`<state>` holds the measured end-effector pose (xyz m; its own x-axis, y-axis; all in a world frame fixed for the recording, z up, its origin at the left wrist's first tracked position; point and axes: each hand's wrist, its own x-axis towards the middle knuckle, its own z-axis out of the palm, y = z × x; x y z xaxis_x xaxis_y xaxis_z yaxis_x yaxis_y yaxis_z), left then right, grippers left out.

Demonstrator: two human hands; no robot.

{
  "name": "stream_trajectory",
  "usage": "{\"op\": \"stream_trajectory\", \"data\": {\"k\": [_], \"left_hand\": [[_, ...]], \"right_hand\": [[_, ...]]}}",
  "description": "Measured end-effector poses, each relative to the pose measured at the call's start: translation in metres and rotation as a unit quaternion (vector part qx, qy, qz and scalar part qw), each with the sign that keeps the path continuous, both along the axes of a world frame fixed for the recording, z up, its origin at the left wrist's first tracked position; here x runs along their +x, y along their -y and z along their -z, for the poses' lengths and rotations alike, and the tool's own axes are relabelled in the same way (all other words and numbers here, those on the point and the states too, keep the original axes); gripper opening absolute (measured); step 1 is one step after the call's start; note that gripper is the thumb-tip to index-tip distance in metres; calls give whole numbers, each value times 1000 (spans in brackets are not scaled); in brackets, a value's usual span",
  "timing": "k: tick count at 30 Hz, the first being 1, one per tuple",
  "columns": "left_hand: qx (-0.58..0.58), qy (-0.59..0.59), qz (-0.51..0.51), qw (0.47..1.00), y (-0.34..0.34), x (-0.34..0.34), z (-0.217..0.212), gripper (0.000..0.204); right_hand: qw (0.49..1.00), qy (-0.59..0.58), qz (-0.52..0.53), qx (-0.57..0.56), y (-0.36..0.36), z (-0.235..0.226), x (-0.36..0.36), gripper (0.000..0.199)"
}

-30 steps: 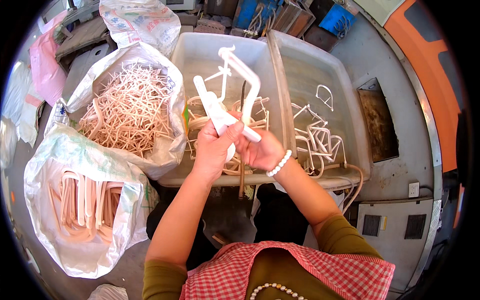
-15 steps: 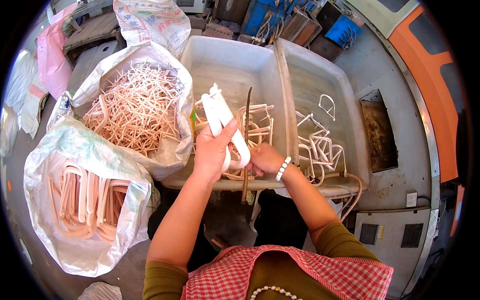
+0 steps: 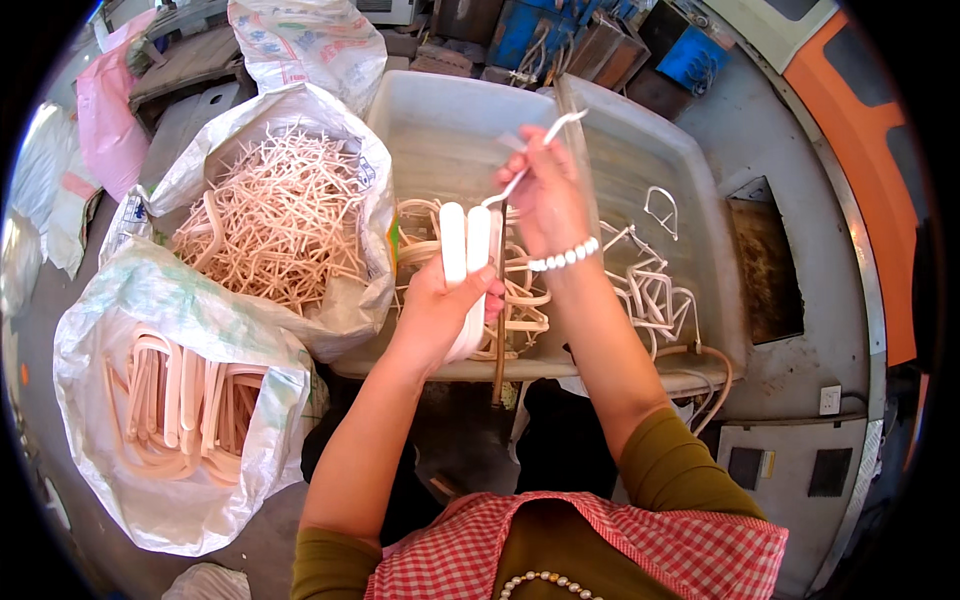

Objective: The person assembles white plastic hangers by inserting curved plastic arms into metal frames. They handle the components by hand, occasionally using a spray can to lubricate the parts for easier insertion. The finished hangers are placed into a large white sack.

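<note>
My left hand (image 3: 430, 315) is closed around the lower part of a white U-shaped plastic piece (image 3: 454, 240). Its two rounded arms stand side by side, pointing away from me. Higher up, my right hand (image 3: 552, 205), slightly blurred, pinches a thin white plastic strip (image 3: 570, 117). The strip's lower end reaches the tip of the piece's right arm; whether they are joined I cannot tell. A narrow brown upright bar (image 3: 499, 372) stands just right of the piece, at the near rim of a pale plastic tub (image 3: 430, 90).
Left is a white woven sack (image 3: 120, 220) heaped with thin pinkish sticks (image 3: 275, 230). Nearer, another sack (image 3: 90, 440) holds pinkish U-shaped pieces (image 3: 170, 400). Bent frames (image 3: 525, 325) lie in the tub. A second tub (image 3: 690, 170) on the right contains white bent frames (image 3: 650, 295).
My right hand has risen from beside the bar and now holds the strip up. The U-shaped piece has turned from slanted to nearly straight, its arm tips facing away.
</note>
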<state>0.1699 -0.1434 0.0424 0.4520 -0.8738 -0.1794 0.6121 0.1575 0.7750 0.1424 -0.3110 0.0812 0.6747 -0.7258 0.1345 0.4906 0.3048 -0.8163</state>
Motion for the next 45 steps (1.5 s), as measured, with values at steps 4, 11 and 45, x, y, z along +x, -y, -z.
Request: {"op": "stream_trajectory", "data": {"k": [4,11,45], "left_hand": [[117,-10,-53,992,9,5,9,11],[-3,-92,-116,989,-3,22,0,15],[-243,-283,37,927,28,43,50,39]], "right_hand": [[809,121,273,-506,-42,-68,-20,18],[749,-48,122,-650,-60,-91,47,57],[741,-282,57,-606,-88,-71,-89,53]]}}
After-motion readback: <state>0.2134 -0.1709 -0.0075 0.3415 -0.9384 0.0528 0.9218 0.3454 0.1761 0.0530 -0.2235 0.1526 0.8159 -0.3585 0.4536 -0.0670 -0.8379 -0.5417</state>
